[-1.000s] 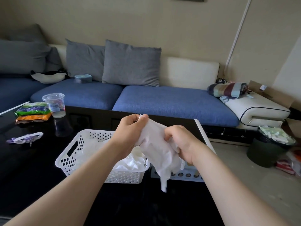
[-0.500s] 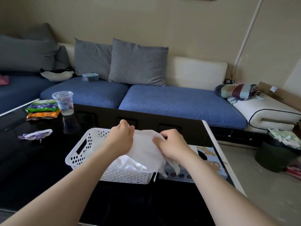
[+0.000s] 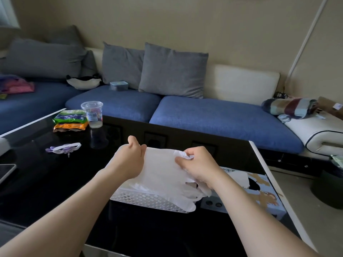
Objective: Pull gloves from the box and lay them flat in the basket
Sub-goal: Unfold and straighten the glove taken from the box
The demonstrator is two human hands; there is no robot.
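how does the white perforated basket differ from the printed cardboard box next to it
The white perforated plastic basket has hole-dotted walls and an open top; the printed cardboard glove box has solid walls and a dark opening on top. The basket is plain white, the box pictured. Both sit on the black glossy table.

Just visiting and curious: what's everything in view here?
glove: one, white, over the basket
basket: one, white, on the table
box: one, pale blue, right of basket
table: one, black, under the basket
cup: one, clear, table's far left
snack packets: two, green and orange, beside the cup
sofa: one, blue, behind the table
cushions: several, grey, on the sofa
blanket: one, striped, sofa's right end
bin: one, dark, floor at right
left hand: one, pinches the glove
right hand: one, pinches the glove
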